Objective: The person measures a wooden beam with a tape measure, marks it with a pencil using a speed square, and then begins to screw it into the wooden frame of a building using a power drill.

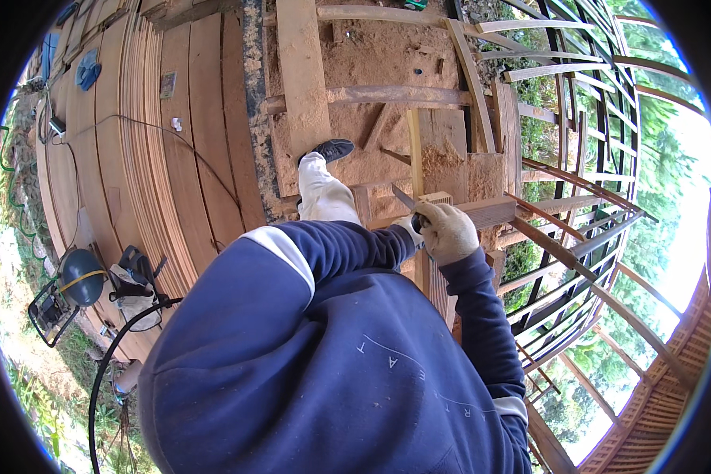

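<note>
My right hand (448,231), in a pale work glove, is closed around the dark handle of a hand tool with a flat metal blade (403,195). The blade sticks out up and to the left; its exact kind cannot be made out. Just left of it, my gloved left hand (404,227) is mostly hidden behind the tool and my sleeve, so its fingers do not show. Both hands are over a narrow timber (436,286) in front of me. Beside the right glove sits the grooved end of a wooden block (434,197), and a squared beam (488,212) runs off to the right.
Sawdust covers the ground (379,55) ahead, crossed by timbers and a wide plank (304,87). My shoe (332,150) rests by that plank. Stacked boards (146,142) with a cable lie left, near a dark rounded machine (81,275). Dark rails (584,253) stand right.
</note>
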`<state>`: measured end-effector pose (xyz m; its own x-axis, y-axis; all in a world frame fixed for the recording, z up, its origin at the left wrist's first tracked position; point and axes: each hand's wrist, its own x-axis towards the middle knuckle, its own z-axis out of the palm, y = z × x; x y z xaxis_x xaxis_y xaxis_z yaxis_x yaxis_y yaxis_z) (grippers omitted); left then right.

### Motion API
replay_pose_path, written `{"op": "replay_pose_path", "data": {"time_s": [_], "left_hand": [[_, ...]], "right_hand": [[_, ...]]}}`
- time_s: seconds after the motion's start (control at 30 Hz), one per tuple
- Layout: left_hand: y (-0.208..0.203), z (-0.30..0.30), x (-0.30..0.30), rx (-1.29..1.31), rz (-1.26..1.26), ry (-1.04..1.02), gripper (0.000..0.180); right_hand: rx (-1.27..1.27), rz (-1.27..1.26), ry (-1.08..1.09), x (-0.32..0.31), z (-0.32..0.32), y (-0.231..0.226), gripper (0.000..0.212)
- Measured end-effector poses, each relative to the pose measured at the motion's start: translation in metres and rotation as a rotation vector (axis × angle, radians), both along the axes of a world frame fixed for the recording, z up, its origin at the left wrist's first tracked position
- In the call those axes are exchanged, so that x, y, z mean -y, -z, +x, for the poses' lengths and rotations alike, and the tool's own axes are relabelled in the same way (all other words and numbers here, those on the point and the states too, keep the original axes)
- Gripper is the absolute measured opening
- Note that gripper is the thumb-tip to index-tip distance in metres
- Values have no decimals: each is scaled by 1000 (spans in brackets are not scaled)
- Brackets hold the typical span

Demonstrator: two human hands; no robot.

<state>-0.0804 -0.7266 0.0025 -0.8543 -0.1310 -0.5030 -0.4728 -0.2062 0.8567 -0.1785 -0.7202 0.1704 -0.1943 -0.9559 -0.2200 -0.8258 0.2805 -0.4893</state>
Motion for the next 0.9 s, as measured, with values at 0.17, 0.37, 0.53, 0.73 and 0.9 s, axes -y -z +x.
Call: {"op": "replay_pose_path", "data": {"time_s": [0.17, 0.37, 0.53, 0.73, 0.9], "left_hand": [[77, -8, -47, -365, -1001, 291, 28], [15, -2, -12, -109, 77, -168, 38], [18, -5, -16, -19, 123, -213, 40], [6, -3, -3, 28, 80, -195, 49], [7, -3, -2, 31, 65, -208, 49]], "right_hand": [[-45, 67, -87, 7, 15, 15, 16], [131, 171, 146, 14, -13, 11, 19], [118, 264, 65, 26, -31, 21, 17], [26, 435, -123, 47, -30, 22, 20], [-20, 478, -236, 65, -23, 23, 18]]}}
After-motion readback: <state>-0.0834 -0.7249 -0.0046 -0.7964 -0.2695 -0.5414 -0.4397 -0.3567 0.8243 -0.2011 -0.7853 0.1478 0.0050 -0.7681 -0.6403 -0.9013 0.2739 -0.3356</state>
